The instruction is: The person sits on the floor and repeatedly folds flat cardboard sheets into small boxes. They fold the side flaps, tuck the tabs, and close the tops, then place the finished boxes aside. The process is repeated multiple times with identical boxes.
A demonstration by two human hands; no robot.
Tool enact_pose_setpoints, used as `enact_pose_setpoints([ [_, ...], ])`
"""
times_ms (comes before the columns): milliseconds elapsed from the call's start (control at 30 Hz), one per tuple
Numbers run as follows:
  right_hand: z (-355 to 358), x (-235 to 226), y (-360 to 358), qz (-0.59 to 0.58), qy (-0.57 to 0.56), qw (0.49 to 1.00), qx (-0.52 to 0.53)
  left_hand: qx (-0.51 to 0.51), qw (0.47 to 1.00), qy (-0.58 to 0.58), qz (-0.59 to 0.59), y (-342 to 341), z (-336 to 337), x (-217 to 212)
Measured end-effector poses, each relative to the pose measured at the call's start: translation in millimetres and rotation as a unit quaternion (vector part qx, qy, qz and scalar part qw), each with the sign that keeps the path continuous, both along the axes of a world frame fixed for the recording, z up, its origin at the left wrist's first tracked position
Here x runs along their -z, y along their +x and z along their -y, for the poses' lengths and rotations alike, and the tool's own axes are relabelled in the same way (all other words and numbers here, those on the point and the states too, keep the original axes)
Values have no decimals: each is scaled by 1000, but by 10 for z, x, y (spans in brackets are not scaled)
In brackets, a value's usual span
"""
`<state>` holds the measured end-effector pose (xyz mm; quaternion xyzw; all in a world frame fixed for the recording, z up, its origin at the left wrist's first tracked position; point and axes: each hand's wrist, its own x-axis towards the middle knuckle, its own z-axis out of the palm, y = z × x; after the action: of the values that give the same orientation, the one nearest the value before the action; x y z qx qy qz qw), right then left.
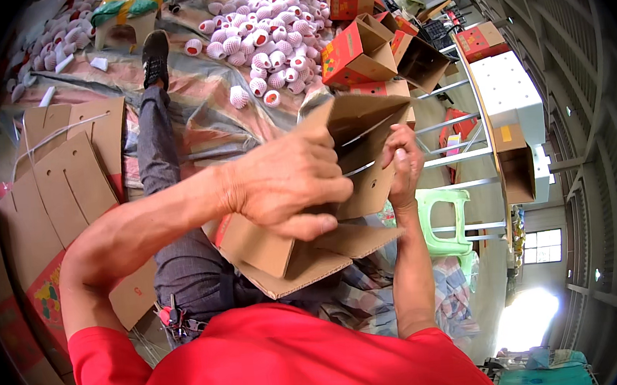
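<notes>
A: In the head view, where's the piece being worked on?
B: Mid-frame: a partly opened corrugated cardboard carton [258, 247], held tilted above the person's lap, with a loose flap [360, 239] sticking out toward the lower right.
A: And the hands?
B: The right hand [403, 162] grasps the carton's right-hand panel, thumb toward the inside. The left hand [290, 187] is curled over the near left side; I can't tell if its fingers pinch an edge.
A: Which step is this?
B: I'd judge it as erecting the carton: flattened carton blanks [51, 189] lie at the left of the frame, and a formed red-printed carton [359, 52] sits at upper right, beside a heap of foam-netted red fruit [276, 30].
A: What would the next move need?
B: Probably a steady right hand while the left folds the flaps inward, keeping the walls square.
</notes>
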<state>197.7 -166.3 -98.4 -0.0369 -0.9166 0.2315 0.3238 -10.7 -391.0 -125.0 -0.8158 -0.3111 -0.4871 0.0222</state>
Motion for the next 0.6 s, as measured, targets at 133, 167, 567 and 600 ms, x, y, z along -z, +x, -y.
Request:
enact_pose_setpoints([
  [133,292,38,-115,70,59,995,-43,-82,996,2,-31,-54,-76,3],
  [167,305,134,-157,107,71,990,-52,-79,996,-9,-36,3,-99,13],
  [567,-8,1442,137,291,-167,939,-73,-150,973,-72,-158,403,-632,161],
  [600,19,1525,131,278,-148,947,-67,-147,966,-108,-185,472,-705,322],
])
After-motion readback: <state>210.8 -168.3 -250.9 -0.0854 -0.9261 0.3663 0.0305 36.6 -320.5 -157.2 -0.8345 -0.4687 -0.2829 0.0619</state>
